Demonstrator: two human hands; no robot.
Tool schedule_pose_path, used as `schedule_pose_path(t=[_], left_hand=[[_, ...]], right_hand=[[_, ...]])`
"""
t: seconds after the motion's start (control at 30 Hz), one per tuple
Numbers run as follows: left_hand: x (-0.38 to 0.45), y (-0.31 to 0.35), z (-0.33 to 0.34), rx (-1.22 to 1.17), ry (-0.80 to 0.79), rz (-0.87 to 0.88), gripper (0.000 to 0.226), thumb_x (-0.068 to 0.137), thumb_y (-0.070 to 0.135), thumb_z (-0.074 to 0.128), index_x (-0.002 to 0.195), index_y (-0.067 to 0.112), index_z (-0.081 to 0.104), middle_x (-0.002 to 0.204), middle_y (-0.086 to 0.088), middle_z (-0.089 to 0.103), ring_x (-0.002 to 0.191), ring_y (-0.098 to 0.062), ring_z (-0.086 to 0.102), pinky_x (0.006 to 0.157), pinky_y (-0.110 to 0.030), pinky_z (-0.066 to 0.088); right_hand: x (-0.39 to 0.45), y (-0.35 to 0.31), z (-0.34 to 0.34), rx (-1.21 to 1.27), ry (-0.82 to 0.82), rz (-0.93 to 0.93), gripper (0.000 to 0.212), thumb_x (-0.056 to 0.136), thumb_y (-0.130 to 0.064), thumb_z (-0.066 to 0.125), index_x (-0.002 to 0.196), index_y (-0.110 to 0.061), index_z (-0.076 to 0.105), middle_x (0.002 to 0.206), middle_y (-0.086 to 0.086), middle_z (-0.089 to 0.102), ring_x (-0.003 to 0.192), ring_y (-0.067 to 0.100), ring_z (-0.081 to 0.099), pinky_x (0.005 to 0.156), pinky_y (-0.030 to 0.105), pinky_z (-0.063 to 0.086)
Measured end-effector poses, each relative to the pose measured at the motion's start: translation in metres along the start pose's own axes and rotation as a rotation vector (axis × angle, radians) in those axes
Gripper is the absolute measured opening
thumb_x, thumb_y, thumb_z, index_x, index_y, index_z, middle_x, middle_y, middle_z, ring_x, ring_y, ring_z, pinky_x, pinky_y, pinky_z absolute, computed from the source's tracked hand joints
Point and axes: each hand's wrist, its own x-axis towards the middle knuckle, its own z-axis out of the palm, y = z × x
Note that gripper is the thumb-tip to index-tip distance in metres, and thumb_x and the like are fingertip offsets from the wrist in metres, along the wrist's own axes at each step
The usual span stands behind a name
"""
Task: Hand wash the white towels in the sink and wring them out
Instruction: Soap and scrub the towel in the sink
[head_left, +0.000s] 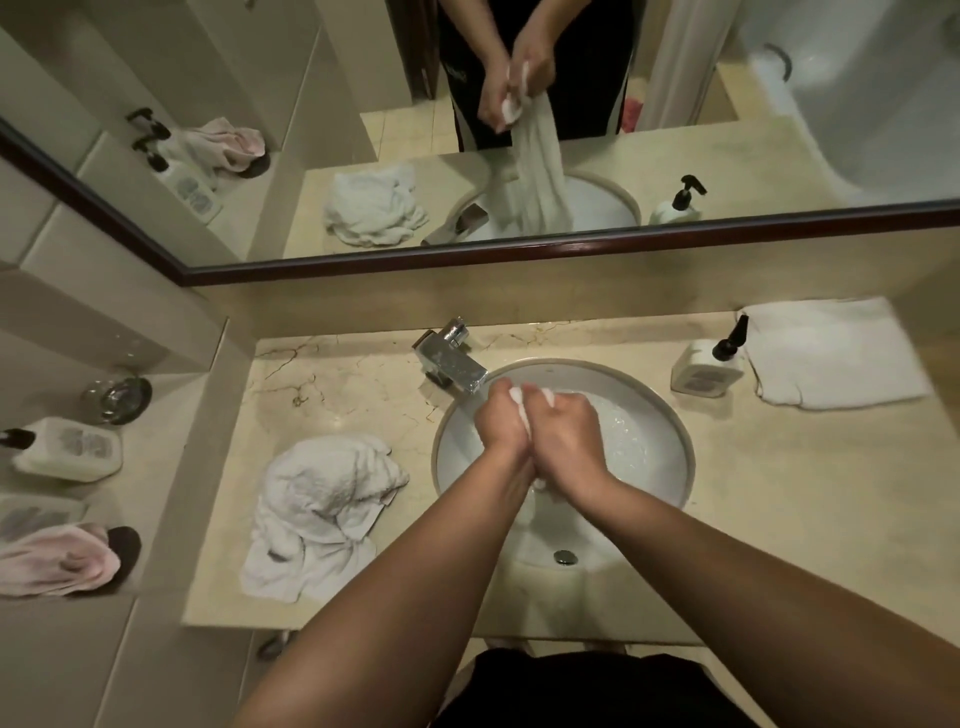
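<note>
Over the round white sink (670, 452), my left hand (501, 421) and my right hand (563, 434) press together, both gripping a wet white towel (519, 402). Only small bits of it show between my fingers; the mirror shows its length hanging down into the basin. Water lies in the sink. A crumpled white towel (322, 504) lies on the counter left of the sink. A folded white towel (836, 348) lies at the back right.
A chrome tap (452, 358) stands behind the sink, close to my hands. A pump bottle (709, 364) sits beside the folded towel. On the left ledge are another bottle (67, 449), a glass dish (122, 397) and a pink cloth (62, 558). The mirror (467, 130) spans the back wall.
</note>
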Motion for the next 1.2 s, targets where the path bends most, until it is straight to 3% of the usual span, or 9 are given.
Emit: schedule_pose_path(t=[0.2, 0.3, 0.4, 0.6, 0.7, 0.8, 0.97, 1.1, 1.2], left_hand=[[-0.014, -0.014, 0.000, 0.137, -0.090, 0.053, 0.027, 0.092, 0.028, 0.056, 0.070, 0.013, 0.058, 0.059, -0.005, 0.061, 0.054, -0.021, 0.058, 0.055, -0.025, 0.044], [-0.009, -0.010, -0.004, 0.154, -0.062, 0.067, 0.030, 0.095, 0.022, 0.055, 0.068, 0.012, 0.057, 0.050, 0.000, 0.057, 0.044, -0.015, 0.055, 0.043, -0.019, 0.040], [-0.009, -0.009, -0.005, 0.115, -0.047, 0.048, 0.032, 0.093, 0.024, 0.055, 0.063, 0.014, 0.056, 0.051, 0.000, 0.057, 0.051, -0.020, 0.056, 0.053, -0.025, 0.043], [-0.028, -0.006, 0.013, 0.148, -0.096, 0.086, 0.028, 0.093, 0.024, 0.056, 0.068, 0.012, 0.058, 0.061, -0.007, 0.060, 0.051, -0.020, 0.056, 0.053, -0.026, 0.042], [-0.010, 0.004, 0.002, 0.085, -0.012, 0.099, 0.031, 0.094, 0.023, 0.052, 0.064, 0.016, 0.049, 0.049, 0.002, 0.054, 0.050, -0.017, 0.051, 0.048, -0.022, 0.038], [-0.009, 0.002, -0.003, 0.132, -0.055, 0.083, 0.032, 0.095, 0.035, 0.043, 0.067, 0.021, 0.037, 0.046, 0.001, 0.045, 0.050, -0.015, 0.046, 0.053, -0.026, 0.036], [-0.018, -0.008, 0.012, 0.147, -0.056, 0.075, 0.030, 0.091, 0.030, 0.052, 0.066, 0.017, 0.059, 0.063, -0.006, 0.064, 0.058, -0.023, 0.061, 0.062, -0.030, 0.047], [-0.012, 0.000, 0.014, 0.084, -0.015, 0.092, 0.030, 0.086, 0.034, 0.059, 0.063, 0.014, 0.061, 0.062, -0.002, 0.063, 0.060, -0.021, 0.061, 0.062, -0.028, 0.047], [-0.016, 0.002, 0.016, 0.106, -0.023, 0.097, 0.031, 0.084, 0.036, 0.059, 0.062, 0.014, 0.062, 0.065, -0.005, 0.065, 0.063, -0.024, 0.062, 0.063, -0.030, 0.048]], right_hand=[[0.028, 0.010, -0.015, -0.005, 0.114, 0.132, 0.047, 0.097, -0.034, 0.052, 0.058, -0.009, 0.057, 0.069, 0.017, 0.066, 0.073, 0.037, 0.066, 0.067, 0.040, 0.051], [0.011, 0.011, -0.003, 0.025, 0.078, 0.119, 0.045, 0.097, -0.034, 0.053, 0.059, -0.009, 0.058, 0.063, 0.011, 0.064, 0.065, 0.030, 0.063, 0.064, 0.037, 0.047], [0.001, 0.008, -0.002, 0.034, 0.027, 0.061, 0.048, 0.097, -0.030, 0.056, 0.051, -0.016, 0.051, 0.052, 0.003, 0.055, 0.054, 0.024, 0.055, 0.057, 0.033, 0.038], [0.027, 0.011, -0.022, 0.145, 0.128, 0.211, 0.040, 0.095, -0.030, 0.054, 0.062, -0.008, 0.061, 0.069, 0.016, 0.069, 0.073, 0.036, 0.069, 0.066, 0.041, 0.052], [0.003, -0.002, -0.006, 0.186, 0.026, 0.127, 0.038, 0.095, -0.031, 0.057, 0.063, -0.011, 0.064, 0.063, 0.008, 0.068, 0.063, 0.025, 0.067, 0.058, 0.029, 0.047], [-0.004, -0.006, 0.005, 0.030, 0.004, -0.076, 0.048, 0.092, -0.042, 0.053, 0.059, -0.008, 0.061, 0.059, 0.011, 0.064, 0.060, 0.027, 0.063, 0.056, 0.034, 0.044], [0.038, 0.006, -0.020, -0.007, 0.154, 0.071, 0.048, 0.098, -0.036, 0.051, 0.060, -0.009, 0.059, 0.067, 0.017, 0.066, 0.069, 0.036, 0.066, 0.062, 0.039, 0.048], [0.019, -0.002, -0.016, -0.007, 0.054, -0.096, 0.052, 0.099, -0.031, 0.054, 0.049, -0.017, 0.047, 0.050, 0.002, 0.054, 0.050, 0.018, 0.053, 0.053, 0.032, 0.038], [0.029, 0.000, -0.017, -0.030, 0.062, -0.081, 0.052, 0.098, -0.034, 0.053, 0.051, -0.014, 0.049, 0.052, 0.006, 0.056, 0.053, 0.024, 0.055, 0.054, 0.035, 0.042]])
